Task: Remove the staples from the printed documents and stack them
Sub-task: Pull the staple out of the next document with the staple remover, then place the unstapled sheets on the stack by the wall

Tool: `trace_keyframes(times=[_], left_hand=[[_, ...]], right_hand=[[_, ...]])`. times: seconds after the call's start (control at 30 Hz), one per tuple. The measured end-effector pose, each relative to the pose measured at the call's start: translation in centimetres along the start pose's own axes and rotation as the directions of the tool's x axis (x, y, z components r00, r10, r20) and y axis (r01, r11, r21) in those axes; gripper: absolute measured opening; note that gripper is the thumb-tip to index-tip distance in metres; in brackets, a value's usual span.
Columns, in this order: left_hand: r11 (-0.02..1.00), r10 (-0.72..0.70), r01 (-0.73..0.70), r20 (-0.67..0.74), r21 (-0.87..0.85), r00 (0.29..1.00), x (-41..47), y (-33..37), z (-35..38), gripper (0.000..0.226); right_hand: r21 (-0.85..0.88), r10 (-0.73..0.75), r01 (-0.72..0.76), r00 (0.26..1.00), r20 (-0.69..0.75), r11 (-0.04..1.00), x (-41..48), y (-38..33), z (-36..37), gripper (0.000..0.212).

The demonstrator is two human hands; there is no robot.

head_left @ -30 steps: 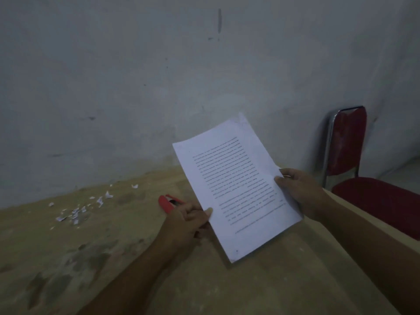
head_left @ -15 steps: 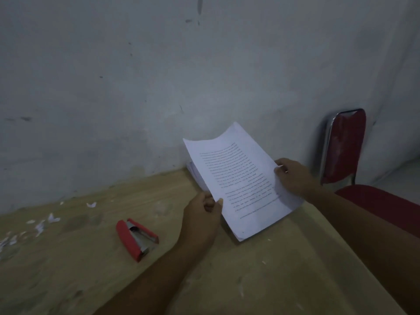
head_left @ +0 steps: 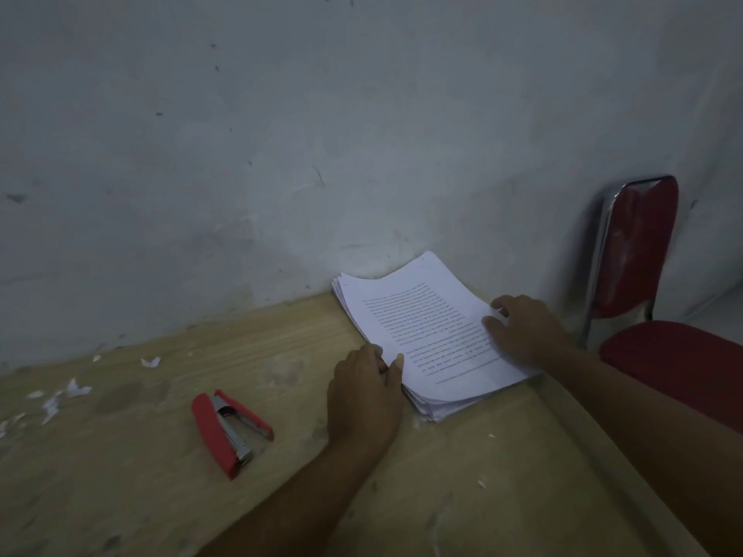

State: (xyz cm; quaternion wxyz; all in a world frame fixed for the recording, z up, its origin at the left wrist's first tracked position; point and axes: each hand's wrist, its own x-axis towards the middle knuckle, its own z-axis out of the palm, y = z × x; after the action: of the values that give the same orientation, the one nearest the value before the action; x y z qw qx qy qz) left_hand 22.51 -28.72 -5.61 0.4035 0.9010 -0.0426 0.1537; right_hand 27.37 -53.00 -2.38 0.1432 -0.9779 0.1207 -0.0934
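right of centre in the frame, the stack of white printed paper sheets (head_left: 422, 327) lies flat on the pale wooden table (head_left: 281, 347), its far corner against the grey wall (head_left: 281, 154). my left hand (head_left: 364, 400) is at its left edge, thumb on the top sheet and fingers curled at the side, pinching that edge. my right hand (head_left: 526, 331) rests on the right edge, fingers spread and nearly straight, gripping nothing. lower left, apart from the sheets, a red plastic and metal staple remover (head_left: 231, 430) lies open. small white paper scraps (head_left: 76, 389) dot the far left. a red padded metal-framed chair (head_left: 639, 251) stands at the right.
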Motion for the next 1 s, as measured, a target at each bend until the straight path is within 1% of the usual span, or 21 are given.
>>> trace_keyframes(times=[0.1, 0.2, 0.27, 0.33, 0.4, 0.47, 0.53, 0.63, 0.67, 0.77, 0.9, 0.97, 1.0], left_hand=[[0.997, 0.025, -0.025, 0.002, 0.074, 1.000, 0.0, 0.2, -0.1, 0.036], [0.994, 0.019, -0.022, 0.021, 0.106, 1.000, 0.0, 0.5, -0.2, 0.041], [0.995, 0.010, -0.015, 0.058, 0.097, 0.998, 0.0, 0.6, -0.4, 0.039], [0.999, 0.006, -0.009, 0.079, 0.045, 0.997, -0.1, 0.6, -0.6, 0.034], [0.999, -0.001, 0.004, 0.095, -0.032, 0.996, -0.6, 0.8, -1.3, 0.032], [0.999, 0.000, 0.006, 0.122, -0.046, 0.993, -1.3, 1.3, -2.2, 0.031], [1.000, 0.006, -0.002, 0.149, -0.026, 0.989, -1.9, 1.5, -3.3, 0.023], [1.000, 0.017, -0.015, 0.172, -0.013, 0.985, -2.9, 1.1, -5.8, 0.051], [0.999, 0.033, -0.033, 0.180, -0.005, 0.983, -3.3, 0.9, -6.7, 0.053], [0.998, 0.067, -0.069, 0.196, 0.003, 0.978, -4.8, 0.1, -9.6, 0.055], [0.995, 0.095, -0.087, 0.182, -0.049, 0.979, -7.8, -1.4, -14.4, 0.063], [0.995, 0.092, -0.083, 0.162, -0.063, 0.982, -9.3, -2.6, -17.0, 0.060], [0.994, 0.101, -0.094, 0.149, -0.057, 0.984, -10.0, -3.4, -18.2, 0.056]], right_hand=[[-0.102, 0.011, -0.004, 0.997, 0.074, 0.995, -0.1, 0.2, -0.1, 0.066], [-0.204, -0.008, 0.044, 0.985, 0.173, 0.978, -0.4, 0.2, -0.9, 0.089], [-0.225, 0.014, 0.040, 0.972, 0.235, 0.974, -0.7, 0.1, -1.7, 0.095], [-0.174, 0.038, 0.010, 0.963, 0.268, 0.985, -1.2, 0.3, -2.5, 0.094], [-0.144, 0.036, 0.001, 0.968, 0.248, 0.990, -2.0, 0.4, -3.4, 0.092], [-0.143, 0.020, 0.011, 0.976, 0.218, 0.990, -3.2, 0.0, -4.2, 0.088], [-0.151, 0.007, 0.023, 0.980, 0.199, 0.988, -4.6, -0.8, -4.8, 0.080], [-0.138, -0.055, 0.079, 0.983, 0.174, 0.987, -7.3, -2.6, -5.8, 0.065], [-0.122, -0.077, 0.099, 0.982, 0.175, 0.988, -8.4, -3.5, -6.0, 0.062], [-0.073, -0.159, 0.174, 0.972, 0.173, 0.982, -11.9, -6.4, -6.3, 0.055], [0.041, -0.278, 0.276, 0.942, 0.186, 0.960, -16.7, -11.6, -5.7, 0.050], [0.108, -0.338, 0.322, 0.922, 0.190, 0.940, -19.1, -14.4, -5.1, 0.048], [0.144, -0.371, 0.348, 0.909, 0.192, 0.927, -20.3, -16.0, -4.7, 0.047]])
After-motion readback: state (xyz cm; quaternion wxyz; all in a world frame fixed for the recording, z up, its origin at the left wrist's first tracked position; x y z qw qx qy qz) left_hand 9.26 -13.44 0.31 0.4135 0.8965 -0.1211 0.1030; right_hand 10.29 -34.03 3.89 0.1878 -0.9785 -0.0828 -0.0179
